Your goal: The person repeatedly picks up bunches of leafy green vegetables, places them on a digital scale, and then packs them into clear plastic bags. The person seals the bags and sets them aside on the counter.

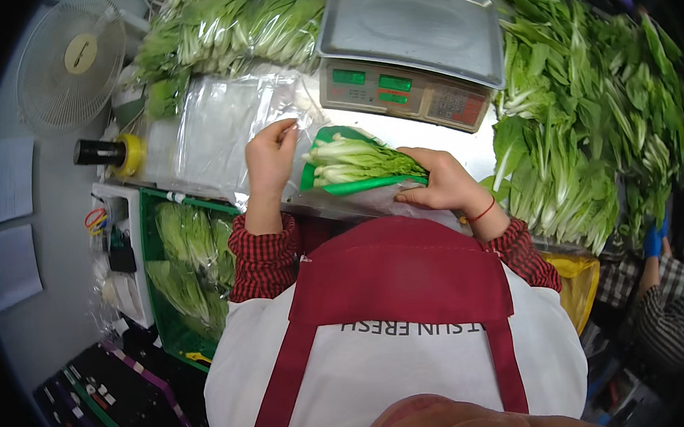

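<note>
A bundle of pale-stemmed leafy greens lies in a curved green sheet-like holder at the front of the metal worktop. My right hand grips the bundle and holder at the leafy end, with clear plastic film under its fingers. To the left of the stems is my left hand, raised, fingers curled and thumb against fingertips. Whether it pinches any film is too small to tell. Just beyond it lies a stack of clear plastic bags.
A weighing scale stands behind the bundle. Loose greens are heaped right, bagged greens back left. A green crate holds more bags. A fan and tape roll are left. A co-worker's blue-gloved hand shows right.
</note>
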The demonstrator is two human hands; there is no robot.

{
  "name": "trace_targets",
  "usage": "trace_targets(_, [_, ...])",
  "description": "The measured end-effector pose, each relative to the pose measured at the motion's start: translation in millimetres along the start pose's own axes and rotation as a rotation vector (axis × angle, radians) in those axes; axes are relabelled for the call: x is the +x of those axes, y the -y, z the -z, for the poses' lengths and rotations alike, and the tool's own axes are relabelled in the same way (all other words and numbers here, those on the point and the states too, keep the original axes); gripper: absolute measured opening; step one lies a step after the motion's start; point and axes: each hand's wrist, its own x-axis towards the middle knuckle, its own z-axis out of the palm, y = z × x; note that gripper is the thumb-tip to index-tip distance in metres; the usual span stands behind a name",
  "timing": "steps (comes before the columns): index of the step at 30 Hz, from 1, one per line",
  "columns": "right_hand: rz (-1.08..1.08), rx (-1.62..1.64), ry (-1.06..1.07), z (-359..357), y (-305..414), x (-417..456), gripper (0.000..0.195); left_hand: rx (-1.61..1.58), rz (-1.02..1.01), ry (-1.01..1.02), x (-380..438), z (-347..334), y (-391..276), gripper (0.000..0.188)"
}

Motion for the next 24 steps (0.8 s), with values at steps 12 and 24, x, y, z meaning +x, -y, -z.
trace_targets(12, [0.011, -0.028, 0.068, -1, -14, 20, 0.054, -0.081, 0.039, -0.016, -6, -7, -6, 0.019])
trace_targets(24, [0.139, -0.333, -0.103, -39, 7, 34, 0.037, 0.155, -0.300, 0.004, -21, -47, -30, 0.012])
